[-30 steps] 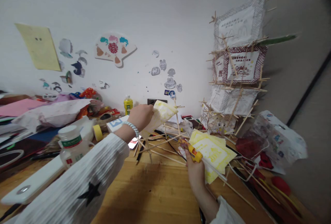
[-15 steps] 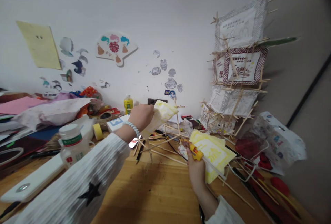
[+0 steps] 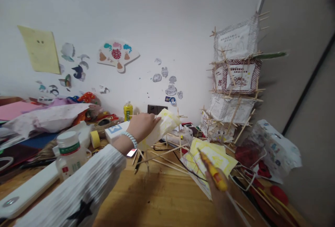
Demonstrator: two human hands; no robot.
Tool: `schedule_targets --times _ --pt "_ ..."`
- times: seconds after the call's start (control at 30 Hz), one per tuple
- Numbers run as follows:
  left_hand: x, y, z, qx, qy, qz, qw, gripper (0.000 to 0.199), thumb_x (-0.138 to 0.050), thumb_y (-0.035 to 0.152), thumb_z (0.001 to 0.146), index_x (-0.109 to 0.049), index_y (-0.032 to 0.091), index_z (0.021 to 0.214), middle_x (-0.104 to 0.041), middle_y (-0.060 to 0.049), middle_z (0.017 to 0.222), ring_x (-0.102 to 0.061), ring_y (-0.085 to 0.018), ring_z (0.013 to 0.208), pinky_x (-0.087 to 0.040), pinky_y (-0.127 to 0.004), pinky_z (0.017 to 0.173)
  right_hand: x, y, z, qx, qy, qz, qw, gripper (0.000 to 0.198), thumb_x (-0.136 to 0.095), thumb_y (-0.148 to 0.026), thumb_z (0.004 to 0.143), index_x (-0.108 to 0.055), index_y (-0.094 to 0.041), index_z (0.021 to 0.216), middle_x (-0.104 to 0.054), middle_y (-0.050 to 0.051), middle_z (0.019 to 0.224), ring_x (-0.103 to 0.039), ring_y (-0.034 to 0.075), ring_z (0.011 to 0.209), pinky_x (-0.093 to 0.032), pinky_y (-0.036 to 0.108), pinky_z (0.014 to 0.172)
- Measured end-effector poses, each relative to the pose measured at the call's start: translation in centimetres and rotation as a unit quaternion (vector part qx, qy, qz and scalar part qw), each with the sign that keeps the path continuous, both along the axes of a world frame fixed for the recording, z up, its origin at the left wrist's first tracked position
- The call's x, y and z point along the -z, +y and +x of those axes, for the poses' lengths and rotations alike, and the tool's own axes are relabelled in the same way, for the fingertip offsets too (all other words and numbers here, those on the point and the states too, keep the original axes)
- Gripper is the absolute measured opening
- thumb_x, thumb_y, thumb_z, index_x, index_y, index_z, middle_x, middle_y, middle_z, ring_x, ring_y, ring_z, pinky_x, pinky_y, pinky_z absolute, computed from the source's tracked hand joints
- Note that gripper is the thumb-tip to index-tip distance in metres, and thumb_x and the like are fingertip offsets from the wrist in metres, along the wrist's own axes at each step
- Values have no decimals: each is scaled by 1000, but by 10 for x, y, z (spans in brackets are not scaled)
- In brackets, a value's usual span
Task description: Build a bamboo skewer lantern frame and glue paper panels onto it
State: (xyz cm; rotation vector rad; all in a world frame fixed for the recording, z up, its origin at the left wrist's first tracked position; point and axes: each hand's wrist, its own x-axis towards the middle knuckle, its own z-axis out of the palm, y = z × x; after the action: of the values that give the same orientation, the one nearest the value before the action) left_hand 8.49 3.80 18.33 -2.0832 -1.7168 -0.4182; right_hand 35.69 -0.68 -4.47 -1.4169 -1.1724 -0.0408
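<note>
My left hand (image 3: pixel 143 126) is closed on the edge of a yellow-patterned white paper (image 3: pixel 167 121), at a frame of thin wooden sticks (image 3: pixel 180 132) standing on the table. A pale beaded bracelet circles that wrist. My right hand (image 3: pixel 218 193), lower right and partly blurred, grips a yellow hot glue gun (image 3: pixel 213 171). Its nozzle points up and away to the left, and a translucent glue stick (image 3: pixel 237 207) sticks out behind. Beyond the nozzle lie more yellow-patterned sheets (image 3: pixel 220 155) on the table. The fingertips of my left hand are partly hidden.
A tall stick-and-paper lantern (image 3: pixel 235 77) stands at back right, beside a plastic bag (image 3: pixel 277 146). On the left are a white-capped jar (image 3: pixel 68 153), a long white device (image 3: pixel 31 190) and a yellow tape roll (image 3: pixel 95 139). A yellow bottle (image 3: pixel 128 111) stands near the wall.
My right hand has drawn the glue gun back, down and to the right, away from the stick frame. My left hand stays at the paper. The view has tilted up slightly.
</note>
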Motion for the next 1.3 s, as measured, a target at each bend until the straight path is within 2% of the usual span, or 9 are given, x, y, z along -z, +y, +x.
schedule_targets --times 0.1,0.23,0.57,0.67,0.77,0.83,0.93,1.07,1.3 --pt "-2 -2 4 4 -6 -5 1000 59 -17 43 94 -67 13 87 -70 -17 84 -67 -29 83 -46 -35 65 -19 6 24 60 -76 -21 995 35 -49 -49 79 -55 -18 93 -63 10 85 -59 27 79 -47 35 67" --pt "-3 0 2 10 -1 -12 1000 45 -30 39 92 -67 13 87 -70 -16 84 -66 -27 84 -47 -34 66 -32 32 41 124 -222 -142 957 23 -45 -27 80 -52 -14 98 -59 15 92 -58 28 88 -45 35 72" --pt "0 5 -11 5 8 -12 1000 32 -38 28 87 -66 14 89 -70 -16 85 -66 -26 83 -48 -33 66 -19 66 40 88 -290 -196 933 35 -57 -13 65 -61 -10 99 -61 15 88 -57 29 87 -42 36 79" --pt "1 4 -10 1 9 -10 1000 33 -37 28 87 -66 13 90 -69 -17 85 -66 -27 84 -48 -34 66 -29 62 31 77 -293 -175 937 42 -53 -11 66 -58 -9 107 -62 15 98 -55 29 97 -40 38 87" --pt "2 5 -10 -2 8 -9 1000 33 -36 28 88 -66 14 91 -69 -16 84 -66 -27 85 -47 -33 66 -51 43 -3 22 -315 -66 947 47 -46 -10 73 -52 -8 120 -56 16 119 -48 27 112 -35 39 98" --pt "3 7 -10 -5 8 -8 1000 32 -36 28 88 -65 14 91 -69 -16 84 -66 -27 85 -47 -33 66 -65 26 -38 -79 -369 20 926 47 -43 -13 80 -49 -14 126 -52 12 129 -44 25 118 -33 40 101" --pt "3 8 -11 -5 9 -6 1000 33 -36 28 88 -65 14 92 -69 -16 86 -67 -28 85 -47 -34 66 -77 7 -93 -182 -464 52 865 49 -45 -20 86 -43 -21 135 -41 5 144 -38 24 127 -29 40 104" --pt "2 7 -11 -6 14 -6 1000 34 -35 28 89 -65 14 92 -69 -16 86 -67 -28 85 -48 -34 66 -67 8 -134 -200 -501 46 841 51 -48 -42 90 -42 -23 137 -36 5 147 -39 26 127 -30 42 102" --pt "3 8 -12 -7 18 -10 1000 32 -37 27 88 -65 14 92 -70 -16 86 -67 -28 86 -49 -34 67 -42 13 -136 -178 -504 96 840 55 -45 -47 91 -42 -17 137 -41 8 144 -41 24 125 -25 40 103"
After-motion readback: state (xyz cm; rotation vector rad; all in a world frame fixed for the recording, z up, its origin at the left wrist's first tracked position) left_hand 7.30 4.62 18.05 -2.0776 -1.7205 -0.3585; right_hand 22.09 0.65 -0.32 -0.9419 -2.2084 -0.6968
